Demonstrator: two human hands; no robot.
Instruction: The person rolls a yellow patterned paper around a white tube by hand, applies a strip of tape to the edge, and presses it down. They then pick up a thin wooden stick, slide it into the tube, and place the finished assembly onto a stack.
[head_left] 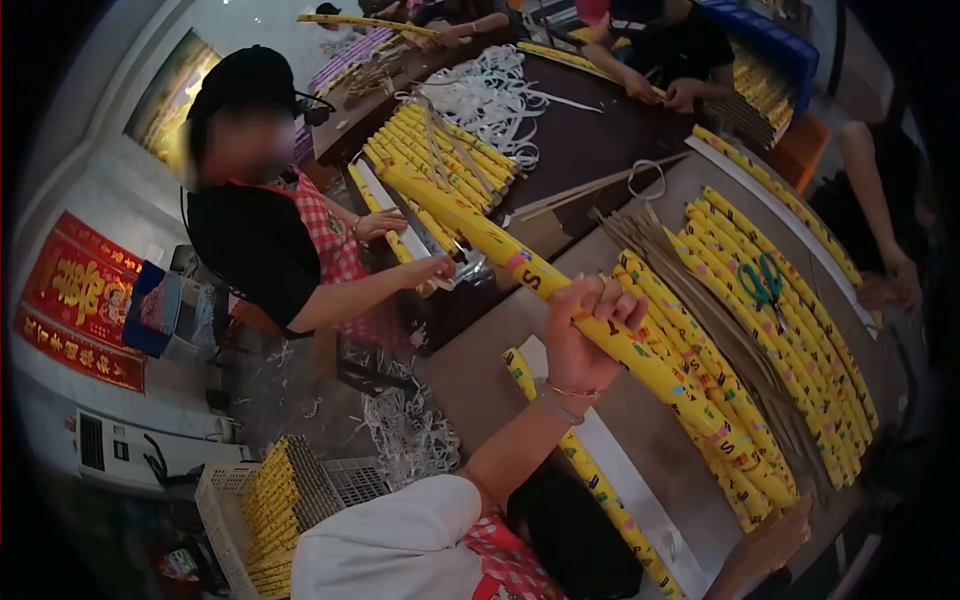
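My left hand [585,345], with bands at its wrist, is wrapped around a long yellow patterned roll [500,250] raised diagonally across the view. At the lower right, my right hand [765,548] is beside the near ends of the rolls, its fingers stretched out and close together; contact is hard to make out. Several more yellow rolls [735,400] lie on the brown table under and beside the raised one. Below my left arm, another yellow roll [610,500] lies along a white strip [635,480].
Green scissors [765,285] rest on rolls at the right, near brown strips [700,310]. A co-worker [260,210] handles a roll across the dark table [570,130]. White ribbons [490,95] are heaped there. Other people work at the top and right. A crate [225,500] holds rolls.
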